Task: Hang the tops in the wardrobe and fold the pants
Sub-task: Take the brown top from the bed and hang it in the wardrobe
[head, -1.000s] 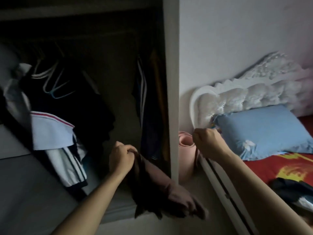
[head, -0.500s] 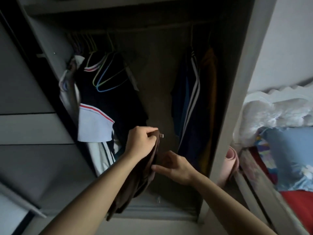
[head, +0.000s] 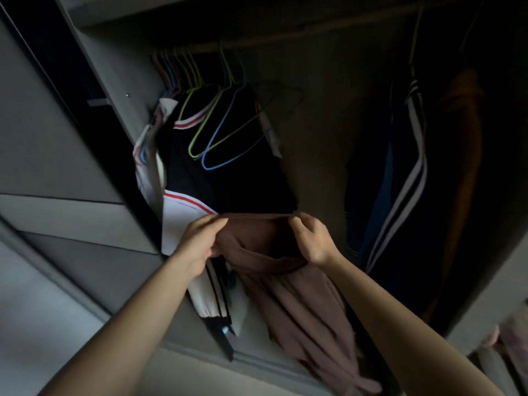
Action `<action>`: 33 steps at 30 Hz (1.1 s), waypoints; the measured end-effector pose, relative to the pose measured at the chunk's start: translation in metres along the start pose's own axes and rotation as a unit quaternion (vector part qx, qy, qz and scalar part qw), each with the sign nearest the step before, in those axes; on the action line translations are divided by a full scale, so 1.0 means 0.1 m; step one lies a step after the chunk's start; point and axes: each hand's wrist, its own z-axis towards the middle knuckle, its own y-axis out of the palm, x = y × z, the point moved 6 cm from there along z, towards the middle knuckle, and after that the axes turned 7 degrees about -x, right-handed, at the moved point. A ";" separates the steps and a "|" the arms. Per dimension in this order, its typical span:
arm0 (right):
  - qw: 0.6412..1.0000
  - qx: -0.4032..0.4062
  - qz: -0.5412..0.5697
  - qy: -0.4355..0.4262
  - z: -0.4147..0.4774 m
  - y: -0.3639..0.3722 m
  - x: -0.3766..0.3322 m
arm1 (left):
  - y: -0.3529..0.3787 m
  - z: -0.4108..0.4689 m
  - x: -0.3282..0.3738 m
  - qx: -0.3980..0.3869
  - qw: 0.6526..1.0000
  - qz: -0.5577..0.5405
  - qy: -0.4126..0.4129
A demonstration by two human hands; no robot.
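Note:
A brown garment [head: 300, 304] hangs in front of the open wardrobe, its top edge stretched wide between my hands. My left hand [head: 200, 241] pinches the left end of that edge. My right hand [head: 311, 238] pinches the right end. The cloth drops down and to the right below them. Above, the wardrobe rail [head: 285, 38] carries several empty wire hangers, among them a green hanger [head: 197, 130] and a blue hanger [head: 228, 150].
A black top with a red-and-white collar [head: 228, 181] and a white garment [head: 177, 221] hang at the left behind my hands. A dark striped jacket [head: 400, 167] and an orange garment [head: 460, 138] hang at the right. Grey wardrobe panels [head: 57, 138] fill the left side.
The view swung from the bed up into the wardrobe. My right hand came over to the brown garment, and both hands now spread its top edge apart and hold it higher.

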 end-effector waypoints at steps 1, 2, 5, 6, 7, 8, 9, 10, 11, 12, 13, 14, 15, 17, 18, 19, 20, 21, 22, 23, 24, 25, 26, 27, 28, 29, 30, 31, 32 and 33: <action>1.000 -0.012 -0.011 0.001 0.11 0.04 -0.02 | -0.01 0.07 0.01 0.015 1.000 0.010 0.018; 1.000 -0.026 -0.017 0.006 0.22 0.09 -0.03 | -0.03 0.13 0.06 0.045 0.997 0.037 0.050; 0.997 -0.077 -0.022 0.020 0.53 0.20 -0.08 | -0.19 0.26 0.28 0.136 0.965 0.142 0.175; 0.995 -0.097 -0.029 0.023 0.63 0.24 -0.11 | -0.26 0.31 0.33 0.163 0.950 0.173 0.201; 0.993 -0.114 -0.037 0.024 0.73 0.28 -0.14 | -0.35 0.36 0.38 0.186 0.937 0.199 0.217; 0.991 -0.123 -0.046 0.025 0.84 0.31 -0.19 | -0.43 0.42 0.42 0.201 0.929 0.214 0.226; 0.991 -0.122 -0.054 0.022 0.96 0.34 -0.25 | -0.50 0.48 0.46 0.206 0.926 0.213 0.232; 0.992 -0.111 -0.053 0.016 1.10 0.36 -0.32 | -0.56 0.54 0.49 0.202 0.929 0.201 0.238; 0.995 -0.094 -0.043 0.009 1.24 0.38 -0.42 | -0.60 0.60 0.52 0.195 0.931 0.191 0.243; 0.997 -0.075 -0.019 0.003 1.38 0.41 -0.54 | -0.63 0.66 0.55 0.187 0.931 0.189 0.251; 0.998 -0.059 0.017 0.000 1.52 0.43 -0.67 | -0.67 0.72 0.59 0.176 0.931 0.190 0.258; 0.997 -0.045 0.056 -0.002 1.66 0.47 -0.79 | -0.69 0.77 0.61 0.160 0.932 0.190 0.264; 0.995 -0.033 0.090 -0.002 1.78 0.50 -0.92 | -0.72 0.82 0.61 0.145 0.932 0.194 0.270; 0.992 -0.006 0.123 -0.001 2.00 0.56 -1.15 | -0.78 0.91 0.62 0.121 0.927 0.219 0.281; 0.992 0.010 0.124 0.001 2.09 0.60 -1.23 | -0.82 0.95 0.61 0.108 0.924 0.228 0.286; 0.993 0.028 0.116 0.006 2.17 0.65 -1.31 | -0.86 0.99 0.61 0.094 0.924 0.225 0.293; 0.994 0.041 0.103 0.013 2.24 0.71 -1.37 | -0.91 1.03 0.61 0.083 0.925 0.214 0.303; 0.995 0.047 0.088 0.022 2.29 0.78 -1.42 | -0.96 1.06 0.61 0.077 0.924 0.203 0.314; 0.996 0.045 0.074 0.033 2.33 0.86 -1.45 | -1.00 1.10 0.63 0.072 0.922 0.197 0.326; 0.996 0.038 0.062 0.043 2.37 0.94 -1.47 | -1.04 1.13 0.65 0.068 0.920 0.193 0.334; 0.997 0.034 0.052 0.045 2.40 1.02 -1.48 | -1.08 1.17 0.66 0.062 0.918 0.192 0.340; 0.998 0.041 0.036 0.040 2.43 1.08 -1.48 | -1.11 1.20 0.67 0.056 0.917 0.192 0.345; 0.997 0.065 0.011 0.032 2.43 1.11 -1.48 | -1.14 1.24 0.68 0.048 0.916 0.191 0.350; 0.995 0.099 -0.017 0.023 2.42 1.11 -1.49 | -1.15 1.29 0.67 0.039 0.915 0.188 0.354; 0.989 0.141 -0.042 0.018 2.38 1.09 -1.50 | -1.15 1.33 0.67 0.027 0.915 0.183 0.359; 0.980 0.187 -0.061 0.015 2.30 1.03 -1.51 | -1.14 1.37 0.66 0.013 0.912 0.178 0.368; 0.969 0.236 -0.068 0.015 2.21 0.96 -1.52 | -1.11 1.40 0.65 -0.005 0.909 0.173 0.378; 0.958 0.281 -0.062 0.014 2.09 0.86 -1.53 | -1.06 1.43 0.63 -0.025 0.908 0.169 0.383; 0.947 0.315 -0.053 0.012 1.97 0.75 -1.53 | -1.00 1.46 0.60 -0.046 0.908 0.167 0.381; 0.939 0.340 -0.047 0.005 1.85 0.64 -1.53 | -0.94 1.49 0.56 -0.063 0.909 0.166 0.378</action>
